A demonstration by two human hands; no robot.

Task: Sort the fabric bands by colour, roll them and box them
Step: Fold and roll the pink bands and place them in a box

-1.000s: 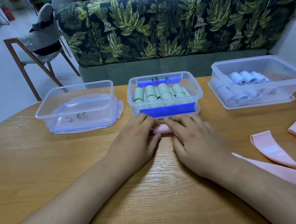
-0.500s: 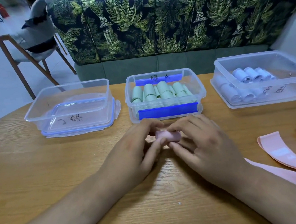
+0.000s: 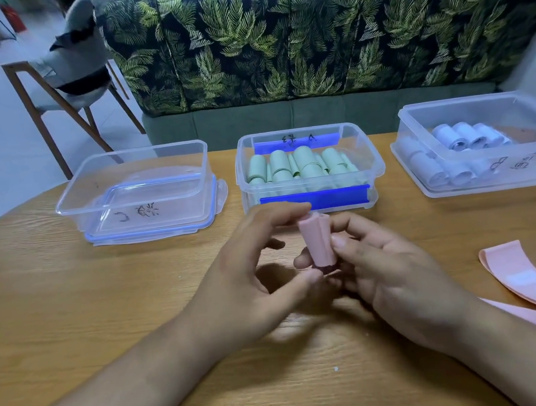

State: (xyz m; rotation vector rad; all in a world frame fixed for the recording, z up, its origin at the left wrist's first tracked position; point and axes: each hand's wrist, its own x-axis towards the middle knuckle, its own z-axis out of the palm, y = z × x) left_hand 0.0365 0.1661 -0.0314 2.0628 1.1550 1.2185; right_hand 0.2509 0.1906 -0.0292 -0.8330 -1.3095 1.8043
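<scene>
Left hand [image 3: 247, 270] held the pink roll [image 3: 318, 242] in a pinch grip, top and bottom, upright above the counter [image 3: 73, 303]. Right hand [image 3: 398, 282] seemingly pinched its side. Green-roll box [image 3: 376, 168] stood just behind; loose pink bands [image 3: 516, 277] lay right.

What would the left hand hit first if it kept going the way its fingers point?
The left hand pinches the pink roll; pushing on, it would likely meet the right hand first, though depth is unclear.
</scene>
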